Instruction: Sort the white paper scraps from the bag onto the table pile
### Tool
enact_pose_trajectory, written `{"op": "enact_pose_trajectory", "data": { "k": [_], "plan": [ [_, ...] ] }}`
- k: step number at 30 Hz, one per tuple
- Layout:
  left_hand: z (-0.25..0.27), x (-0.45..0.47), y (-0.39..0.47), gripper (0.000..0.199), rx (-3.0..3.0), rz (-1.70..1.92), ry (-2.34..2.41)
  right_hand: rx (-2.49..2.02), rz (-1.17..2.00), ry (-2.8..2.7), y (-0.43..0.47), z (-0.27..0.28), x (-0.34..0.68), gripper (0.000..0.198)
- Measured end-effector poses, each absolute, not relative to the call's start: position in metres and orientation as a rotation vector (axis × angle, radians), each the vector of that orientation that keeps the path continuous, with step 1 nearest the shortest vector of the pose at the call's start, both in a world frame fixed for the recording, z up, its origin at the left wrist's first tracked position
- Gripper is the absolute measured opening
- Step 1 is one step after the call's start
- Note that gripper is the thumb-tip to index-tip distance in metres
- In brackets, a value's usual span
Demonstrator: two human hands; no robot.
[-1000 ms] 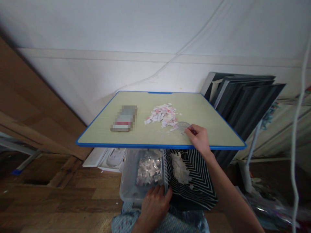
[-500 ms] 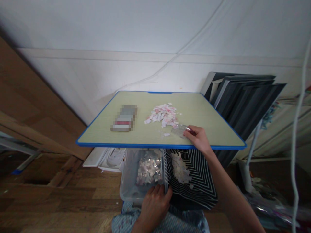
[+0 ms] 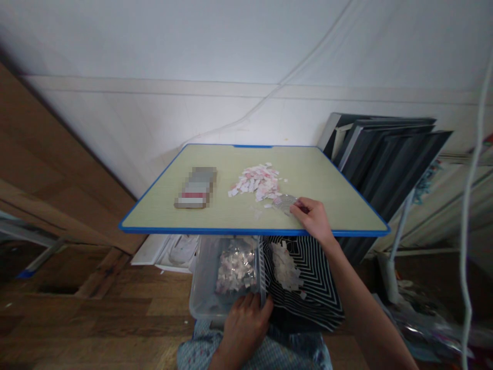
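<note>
On the small table (image 3: pixel 162 210) lies a heap of white and pink paper scraps (image 3: pixel 256 181). My right hand (image 3: pixel 311 213) pinches a clear, rounded plastic piece (image 3: pixel 285 202) that looks like a protractor. Its curved edge lies at the near right side of the heap, among a few stray scraps. Below the table, my left hand (image 3: pixel 248 318) has its fingers curled over the near right corner of a clear plastic box (image 3: pixel 204 293). Inside that box sits a shiny clear bag or tray of scraps (image 3: pixel 235 270).
A phone-like blurred object (image 3: pixel 195 187) lies on the table's left. Right of the box, a black-and-white striped cloth bag (image 3: pixel 327 293) bears more scraps (image 3: pixel 285 267). Dark flat panels (image 3: pixel 389 154) lean against the wall at right; a white cable (image 3: pixel 468 231) hangs there.
My right hand has shifted the clear plastic piece slightly up against the heap's near edge, and a stray scrap has moved toward the heap. My left hand stays on the box.
</note>
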State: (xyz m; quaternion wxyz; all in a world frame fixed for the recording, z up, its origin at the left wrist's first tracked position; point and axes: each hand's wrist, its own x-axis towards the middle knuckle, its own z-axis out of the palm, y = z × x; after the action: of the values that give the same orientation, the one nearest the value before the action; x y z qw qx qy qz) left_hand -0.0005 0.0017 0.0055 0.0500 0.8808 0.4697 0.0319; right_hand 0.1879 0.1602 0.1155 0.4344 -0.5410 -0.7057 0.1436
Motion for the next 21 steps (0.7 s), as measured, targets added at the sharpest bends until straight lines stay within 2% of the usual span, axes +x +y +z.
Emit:
{"op": "enact_pose_trajectory", "data": {
  "k": [6,16,21],
  "plan": [
    [0.0032,-0.0015,0.0017,0.039,2.668,0.135,1.449,-1.313,0.393,-1.851,0.1592,0.1190,0.1877,0.025],
    [0.0082,-0.0001,0.0009,0.039,2.641,0.078,1.449,-1.306,0.385,-1.703,0.1573,0.1169,0.1923,0.026],
    [0.0106,0.0003,0.0024,0.037,2.647,0.017,1.439,-1.230,0.414,-1.864,0.1548,0.1212,0.1892,0.027]
  ]
}}
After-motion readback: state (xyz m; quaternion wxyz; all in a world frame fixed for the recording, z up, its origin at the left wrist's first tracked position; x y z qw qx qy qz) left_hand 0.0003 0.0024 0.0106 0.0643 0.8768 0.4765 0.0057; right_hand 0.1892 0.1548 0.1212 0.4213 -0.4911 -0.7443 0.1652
